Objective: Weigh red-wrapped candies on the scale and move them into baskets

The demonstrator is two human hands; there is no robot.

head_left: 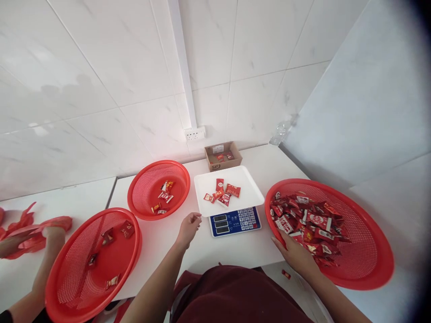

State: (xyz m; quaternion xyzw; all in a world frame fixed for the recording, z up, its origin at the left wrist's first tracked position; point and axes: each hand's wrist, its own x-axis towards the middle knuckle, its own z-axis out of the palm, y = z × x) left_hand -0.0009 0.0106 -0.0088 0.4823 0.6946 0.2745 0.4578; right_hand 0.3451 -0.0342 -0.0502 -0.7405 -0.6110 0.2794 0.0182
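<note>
My left hand (189, 229), fingers loosely curled with nothing visible in them, is at the front left corner of the white weighing tray (205, 184). Whether the fingertips touch the tray I cannot tell. Several red wrapped candies (233, 190) lie on the tray, which sits on a blue digital scale (220, 224). My right hand (299, 255) grips the near left rim of a red plastic basket (367, 251), thumb outside and fingers hidden under the rim. The basket holds a heap of red wrapped snacks (318, 220) and tilts towards me.
Two more red baskets (139, 181) (63, 242) stand on the left, each with a few candies. Behind the scale is a cardboard box (224, 163); a clear plastic bottle (281, 132) lies in the corner. Another person's hand (55, 229) holds red bags (33, 231) at far left. One packet (286, 274) lies below the table.
</note>
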